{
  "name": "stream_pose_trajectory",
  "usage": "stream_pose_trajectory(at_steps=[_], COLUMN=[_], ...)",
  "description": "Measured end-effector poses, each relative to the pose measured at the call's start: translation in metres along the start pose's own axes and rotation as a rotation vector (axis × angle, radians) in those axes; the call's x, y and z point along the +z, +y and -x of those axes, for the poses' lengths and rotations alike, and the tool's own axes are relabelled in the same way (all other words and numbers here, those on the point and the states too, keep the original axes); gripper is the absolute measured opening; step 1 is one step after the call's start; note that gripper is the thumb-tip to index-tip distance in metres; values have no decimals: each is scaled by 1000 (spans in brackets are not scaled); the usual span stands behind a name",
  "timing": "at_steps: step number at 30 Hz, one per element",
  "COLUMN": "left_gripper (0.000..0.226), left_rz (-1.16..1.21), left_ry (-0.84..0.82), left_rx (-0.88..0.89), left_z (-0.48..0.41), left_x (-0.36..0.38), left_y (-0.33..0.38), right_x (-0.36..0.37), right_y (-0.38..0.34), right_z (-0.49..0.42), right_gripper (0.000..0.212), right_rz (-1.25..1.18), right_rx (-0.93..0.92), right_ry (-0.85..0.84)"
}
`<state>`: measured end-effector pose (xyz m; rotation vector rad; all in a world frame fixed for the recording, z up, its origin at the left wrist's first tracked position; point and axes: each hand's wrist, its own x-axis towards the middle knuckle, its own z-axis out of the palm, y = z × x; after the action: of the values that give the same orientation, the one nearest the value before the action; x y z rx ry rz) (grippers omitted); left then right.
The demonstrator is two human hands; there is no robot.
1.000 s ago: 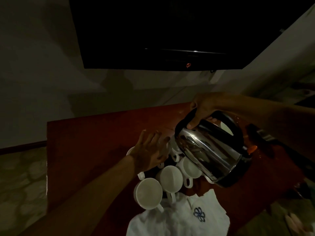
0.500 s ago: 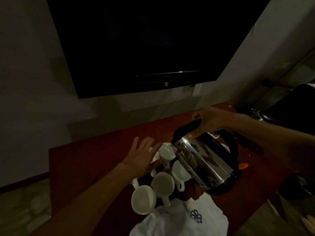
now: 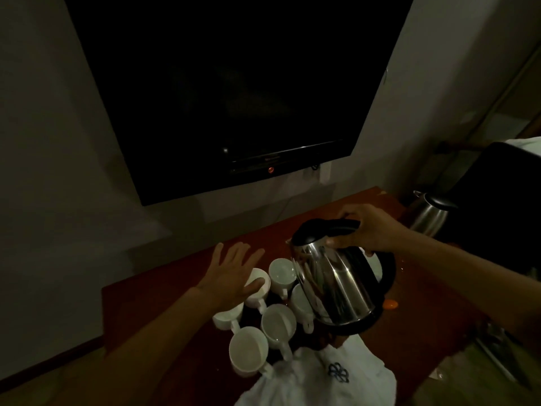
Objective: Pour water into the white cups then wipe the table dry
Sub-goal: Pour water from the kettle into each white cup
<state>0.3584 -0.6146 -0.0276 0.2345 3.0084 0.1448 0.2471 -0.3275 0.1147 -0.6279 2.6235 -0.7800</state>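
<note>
The right hand [image 3: 369, 230] has its fingers curled round the black handle of a steel kettle [image 3: 336, 282], holding it above the red-brown table [image 3: 164, 288], spout tipped toward the white cups [image 3: 278, 325]. The cups stand bunched together at the table's middle, with the kettle at their 3 o'clock, hiding part of one. The left hand [image 3: 231, 271] hovers at their 10 o'clock, fingers straight and spread, thumb over the rim of one cup; I cannot tell whether it touches. A white cloth [image 3: 316, 382] with a dark flower mark lies at the cups' 6 o'clock, just beside the nearest one. A second kettle [image 3: 430, 212] stands at 2 o'clock, well apart. A dark television [image 3: 234, 98] hangs at 12.
</note>
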Motion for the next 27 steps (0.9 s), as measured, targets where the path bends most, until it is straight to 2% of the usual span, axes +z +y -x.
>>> stream_pose_trajectory(at_steps=[7,14,23,27], left_gripper=[70,69,70,70], left_rz=[-13,-46,-60,-22], left_ry=[29,85,113,102], left_rx=[24,76,71,49], left_z=[-3,-46,-151,-204], left_x=[-14,-39,-45,-43], left_y=[12,64,164,218], right_x=[-20,-47,-97,-123], right_y=[14,44,167,229], right_z=[36,53,64,59], right_gripper=[36,38,40,43], right_rz=[-93,-140,-377,-390], right_rx=[-36,-53,-41,-43], right_ry=[193,322,473,576])
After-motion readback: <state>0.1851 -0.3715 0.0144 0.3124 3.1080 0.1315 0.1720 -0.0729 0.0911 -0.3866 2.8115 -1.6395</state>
